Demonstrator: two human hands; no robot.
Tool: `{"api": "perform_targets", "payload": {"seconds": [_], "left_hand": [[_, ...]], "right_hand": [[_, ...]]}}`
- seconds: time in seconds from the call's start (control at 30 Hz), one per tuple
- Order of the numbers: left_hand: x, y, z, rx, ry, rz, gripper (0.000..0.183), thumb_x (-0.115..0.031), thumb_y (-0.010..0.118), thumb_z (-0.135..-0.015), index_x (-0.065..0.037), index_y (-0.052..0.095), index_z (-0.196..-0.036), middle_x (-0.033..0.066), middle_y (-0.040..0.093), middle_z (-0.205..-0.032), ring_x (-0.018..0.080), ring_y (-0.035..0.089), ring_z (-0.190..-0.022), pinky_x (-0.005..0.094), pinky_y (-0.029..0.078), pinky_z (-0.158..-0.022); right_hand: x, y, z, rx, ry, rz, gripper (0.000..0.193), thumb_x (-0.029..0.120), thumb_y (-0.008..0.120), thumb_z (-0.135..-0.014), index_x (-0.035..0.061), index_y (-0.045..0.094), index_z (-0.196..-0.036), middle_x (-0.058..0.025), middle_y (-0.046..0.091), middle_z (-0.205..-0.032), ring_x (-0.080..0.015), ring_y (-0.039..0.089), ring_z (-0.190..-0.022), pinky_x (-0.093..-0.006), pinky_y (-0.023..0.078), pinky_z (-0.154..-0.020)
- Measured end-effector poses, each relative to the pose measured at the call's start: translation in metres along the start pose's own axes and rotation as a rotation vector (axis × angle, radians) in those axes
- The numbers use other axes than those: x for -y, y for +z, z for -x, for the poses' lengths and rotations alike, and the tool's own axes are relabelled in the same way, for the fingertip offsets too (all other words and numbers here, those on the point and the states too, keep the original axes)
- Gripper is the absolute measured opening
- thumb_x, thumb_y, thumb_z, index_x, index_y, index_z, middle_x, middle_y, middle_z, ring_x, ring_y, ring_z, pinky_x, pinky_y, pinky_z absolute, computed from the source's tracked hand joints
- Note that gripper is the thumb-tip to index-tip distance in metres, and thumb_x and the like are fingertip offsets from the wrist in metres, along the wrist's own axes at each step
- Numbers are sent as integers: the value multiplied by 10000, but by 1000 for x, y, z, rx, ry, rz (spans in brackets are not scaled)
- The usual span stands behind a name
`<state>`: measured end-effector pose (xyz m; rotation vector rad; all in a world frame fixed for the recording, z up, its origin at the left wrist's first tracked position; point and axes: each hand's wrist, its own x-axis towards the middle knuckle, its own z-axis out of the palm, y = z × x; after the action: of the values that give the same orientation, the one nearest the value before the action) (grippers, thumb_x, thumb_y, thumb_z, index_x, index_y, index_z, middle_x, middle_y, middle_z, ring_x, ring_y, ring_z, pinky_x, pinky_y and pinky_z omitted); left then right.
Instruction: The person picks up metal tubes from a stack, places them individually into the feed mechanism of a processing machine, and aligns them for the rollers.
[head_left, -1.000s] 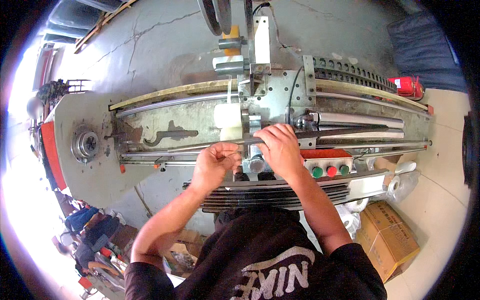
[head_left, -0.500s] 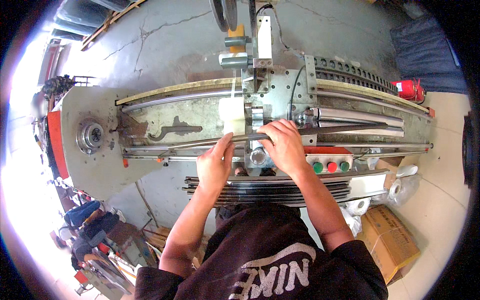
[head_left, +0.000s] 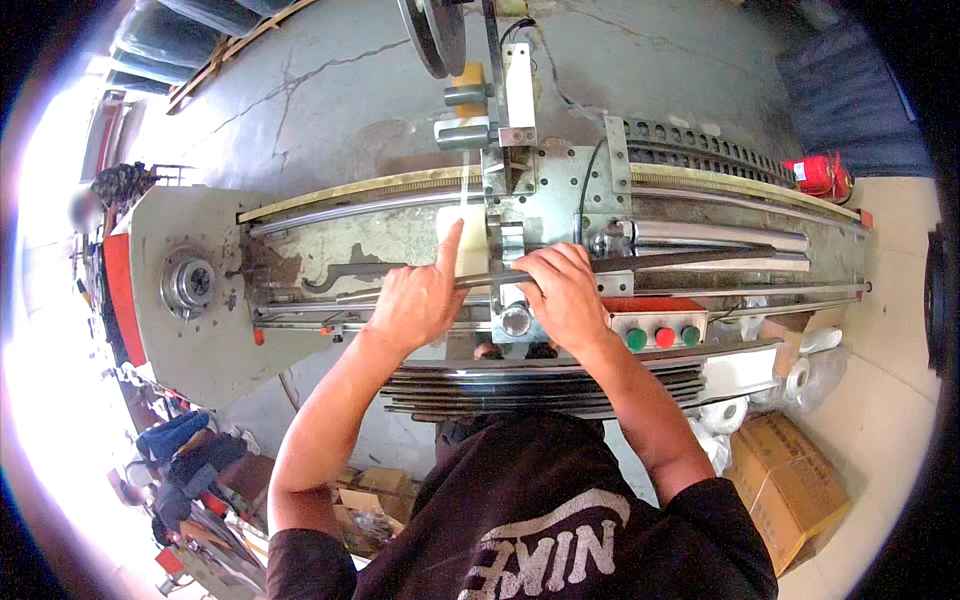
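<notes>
Rods of dark metal, a long flat bundle [head_left: 540, 385], are lying nearest me along the machine's front edge. Beyond them I am watching my right hand [head_left: 566, 295] closing around a thin dark steel bar [head_left: 640, 265] that is running lengthwise across the long grey metal machine bed [head_left: 180, 230]. My left hand [head_left: 418, 300] is resting beside it, index finger pointing up, touching a pale translucent film strip [head_left: 462, 240] hanging at the silver carriage [head_left: 545, 190].

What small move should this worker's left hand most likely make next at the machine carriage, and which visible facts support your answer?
Probably press the left hand forefinger onto the pale strip: it already points there, while the right hand grips the thin rod beside the carriage.
</notes>
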<state>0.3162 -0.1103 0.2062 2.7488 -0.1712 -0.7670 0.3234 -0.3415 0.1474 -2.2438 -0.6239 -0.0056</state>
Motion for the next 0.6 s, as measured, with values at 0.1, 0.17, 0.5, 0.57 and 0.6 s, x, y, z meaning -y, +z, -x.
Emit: {"api": "perform_targets", "payload": {"seconds": [0.1, 0.17, 0.5, 0.57, 0.6], "left_hand": [[8, 9, -6, 18, 55, 107, 961, -189, 741, -860, -32, 145, -1598, 190, 738, -916, 412, 700, -874, 488, 547, -802], [14, 10, -7, -15, 111, 235, 958, -174, 728, -873, -44, 123, -1604, 171, 745, -949, 412, 699, -887, 486, 547, -811], [3, 2, -3, -54, 37, 181, 979, -84, 744, -858, -69, 94, -1589, 134, 754, -970, 372, 702, -898, 480, 544, -788], [5, 9, -7, -150, 74, 125, 969, -68, 764, -829, -51, 126, -1558, 120, 751, -926, 376, 697, -875, 477, 545, -777], [6, 12, -8, -191, 88, 126, 947, -70, 776, -815, -47, 161, -1535, 114, 744, -916, 379, 693, -874, 475, 545, -782]], "right_hand": [[0, 3, 1, -18, 10, 13, 259, 50, 763, -760, 63, 677, -1004, -91, 676, -993, -323, 591, -1000, -437, 440, -919], [1, 5, 1, -21, 33, 23, 281, 35, 765, -744, 65, 661, -1003, -96, 662, -996, -327, 585, -998, -446, 438, -922], [-4, -13, -13, 216, 48, 152, 329, 268, 687, -929, 41, 639, -1161, -133, 682, -1047, -336, 625, -1053, -450, 438, -967], [-7, -17, -18, 417, 77, 211, 293, 300, 649, -966, 44, 655, -1107, -139, 693, -1013, -329, 628, -1044, -443, 437, -963], [-9, -16, -19, 410, 58, 203, 286, 302, 659, -957, 48, 656, -1087, -135, 693, -1003, -332, 628, -1034, -440, 438, -959]]}}
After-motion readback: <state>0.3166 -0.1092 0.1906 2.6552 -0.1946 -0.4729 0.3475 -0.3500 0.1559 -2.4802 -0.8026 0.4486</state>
